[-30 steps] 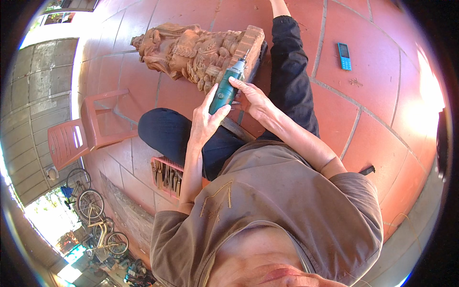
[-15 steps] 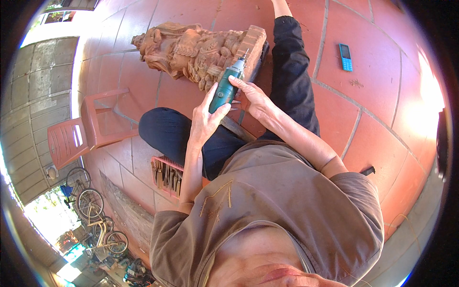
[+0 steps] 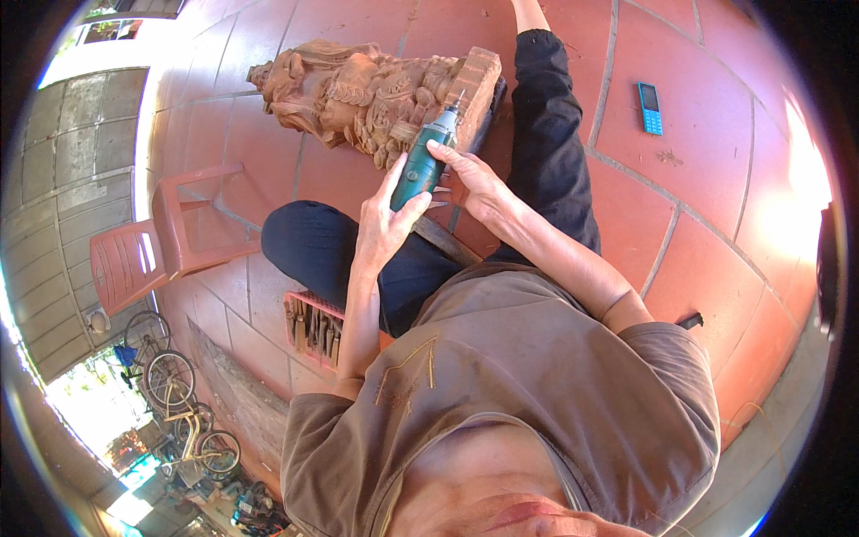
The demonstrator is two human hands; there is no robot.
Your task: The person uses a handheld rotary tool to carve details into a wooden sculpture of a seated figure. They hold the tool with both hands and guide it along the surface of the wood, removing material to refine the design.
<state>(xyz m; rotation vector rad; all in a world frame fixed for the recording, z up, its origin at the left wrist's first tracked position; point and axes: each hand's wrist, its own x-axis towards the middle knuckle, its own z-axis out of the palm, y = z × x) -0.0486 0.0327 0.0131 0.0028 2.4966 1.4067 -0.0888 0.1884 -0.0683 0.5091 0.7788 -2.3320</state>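
1 chair, 1 basket, 1 carving, 1 tool, 1 phone. Tool lay between 2 hands, bit over carving's base in view. Left hand: fingers, thumb clamped on tool's lower sides. Right hand: thumb touched tool's upper body; other fingers partly hidden, closure unclear.

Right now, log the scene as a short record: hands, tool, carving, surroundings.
left hand: grips the lower end of a green power tool
right hand: thumb on the tool's upper part
carving: brown, ornate, lying down, base to the right
tool bit: points away from the person; contact with carving unclear
left side: pink basket of wooden-handled tools, reddish chair, bicycles
right side: blue phone on tiled floor
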